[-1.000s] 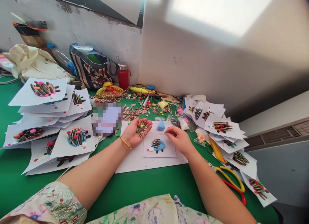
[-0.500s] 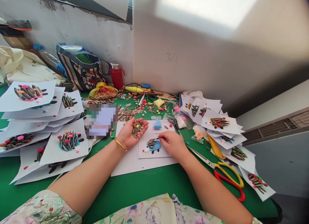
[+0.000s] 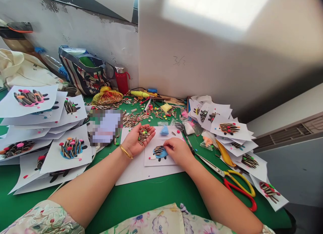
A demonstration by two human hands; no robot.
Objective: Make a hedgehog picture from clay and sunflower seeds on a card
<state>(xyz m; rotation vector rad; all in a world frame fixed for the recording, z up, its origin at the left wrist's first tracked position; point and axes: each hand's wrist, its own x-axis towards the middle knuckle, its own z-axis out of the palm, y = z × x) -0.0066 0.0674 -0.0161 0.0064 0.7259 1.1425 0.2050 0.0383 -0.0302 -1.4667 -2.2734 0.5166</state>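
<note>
My left hand [image 3: 137,139] lies palm up and cupped, holding a heap of striped sunflower seeds [image 3: 144,135] mixed with small coloured balls. Just right of it is a white card [image 3: 150,162] with a hedgehog picture [image 3: 159,152]: a blue clay body, dark feet, a red nose and several seeds stuck in its back. Over the right side of the body, my right hand [image 3: 178,151] is closed in a pinch on a sunflower seed, mostly hidden by the fingertips. Behind the card lies a lump of blue clay [image 3: 164,130] on white paper.
Scissors [image 3: 224,173] with red and yellow handles lie right of my right hand. Finished hedgehog cards stand in stacks at left [image 3: 47,123] and right [image 3: 228,128]. Loose seeds [image 3: 133,119] are scattered behind, near a red flask [image 3: 121,79] and a striped bag [image 3: 84,70].
My right hand has shifted slightly left and down at the hedgehog's back, and the seed at its fingertips shows less. My left hand stays cupped around its seeds.
</note>
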